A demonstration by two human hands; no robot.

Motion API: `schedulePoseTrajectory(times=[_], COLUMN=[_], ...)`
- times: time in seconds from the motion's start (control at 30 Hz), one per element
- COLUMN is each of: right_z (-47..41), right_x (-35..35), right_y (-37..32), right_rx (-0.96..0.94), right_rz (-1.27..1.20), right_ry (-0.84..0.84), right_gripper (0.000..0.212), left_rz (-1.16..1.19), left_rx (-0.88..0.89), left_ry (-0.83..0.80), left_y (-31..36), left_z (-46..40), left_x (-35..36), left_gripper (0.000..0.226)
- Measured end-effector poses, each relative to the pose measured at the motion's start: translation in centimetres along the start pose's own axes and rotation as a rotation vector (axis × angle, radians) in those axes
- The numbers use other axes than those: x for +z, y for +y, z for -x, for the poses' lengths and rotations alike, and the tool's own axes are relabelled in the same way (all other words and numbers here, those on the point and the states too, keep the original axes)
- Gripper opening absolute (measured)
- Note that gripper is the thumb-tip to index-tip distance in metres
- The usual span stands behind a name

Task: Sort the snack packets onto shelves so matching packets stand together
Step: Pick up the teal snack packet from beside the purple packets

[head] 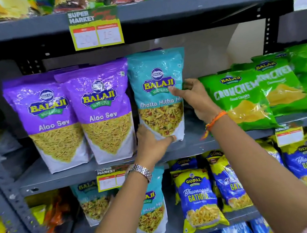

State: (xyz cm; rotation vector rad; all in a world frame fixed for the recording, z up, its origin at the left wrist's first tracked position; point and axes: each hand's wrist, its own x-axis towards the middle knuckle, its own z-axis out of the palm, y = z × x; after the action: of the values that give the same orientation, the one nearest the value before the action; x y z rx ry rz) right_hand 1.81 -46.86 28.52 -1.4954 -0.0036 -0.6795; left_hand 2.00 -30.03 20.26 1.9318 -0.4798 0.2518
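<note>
Gripping the teal packet [159,95] at frame centre: I'm pinching its bottom with my left hand [150,143] and its right edge with my right hand [196,99], beside two purple packets [76,116].

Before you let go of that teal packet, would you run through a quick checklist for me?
1. Both hands on the Khatta Mitha packet: ok, left hand at its base, right hand on its right edge.
2. Packet upright: ok.
3. Base resting on the middle shelf: cannot tell.
4. Matching neighbour: not ok, Aloo Sev packets stand beside it.
5. Free shelf space on its right: ok.
</note>
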Motion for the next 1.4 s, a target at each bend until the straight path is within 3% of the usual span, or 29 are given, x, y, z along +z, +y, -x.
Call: schedulePoseTrajectory(times=[0.07,0.1,0.17,0.3,0.53,0.87,1.03,1.17,1.4], right_z=[-0.9,-1.3,-2.1,-3.2,-2.9,1.8,6.5,10.8,17.9], right_x=[-0.1,-0.1,-0.1,-0.3,-1.9,-5.3,-4.5,-1.8,5.4], right_y=[0.3,0.5,0.9,1.6,1.6,-1.8,-4.3,-4.8,-1.6], right_rx=[0.042,0.051,0.068,0.059,-0.007,-0.114,-0.160,-0.171,-0.136], right_rz=[-0.056,-0.072,-0.107,-0.135,-0.104,-0.040,-0.043,-0.079,-0.134], right_ry=[-0.066,-0.104,-0.191,-0.266,-0.179,-0.006,-0.018,-0.077,-0.187], right_gripper=[0.022,0.032,0.049,0.053,0.046,0.042,0.041,0.039,0.029], left_rz=[-0.013,-0.011,-0.013,-0.016,0.004,-0.016,-0.028,-0.065,-0.106], left_rx=[-0.005,0.000,0.001,-0.043,-0.064,0.043,0.142,0.195,0.127], left_ry=[0.068,0.085,0.124,0.159,0.123,0.013,0.045,0.079,0.140], left_y=[-0.8,-1.0,-1.1,-0.6,-0.8,2.1,2.9,1.7,-4.5], left_z=[-1.3,-1.7,-2.3,-3.0,-3.6,-1.1,2.9,6.6,13.3], left_x=[0.9,1.3,1.7,1.8,2.3,3.0,0.0,-3.9,-11.1], left_gripper=[0.113,0.112,0.105,0.084,0.094,0.101,0.108,0.101,0.093])
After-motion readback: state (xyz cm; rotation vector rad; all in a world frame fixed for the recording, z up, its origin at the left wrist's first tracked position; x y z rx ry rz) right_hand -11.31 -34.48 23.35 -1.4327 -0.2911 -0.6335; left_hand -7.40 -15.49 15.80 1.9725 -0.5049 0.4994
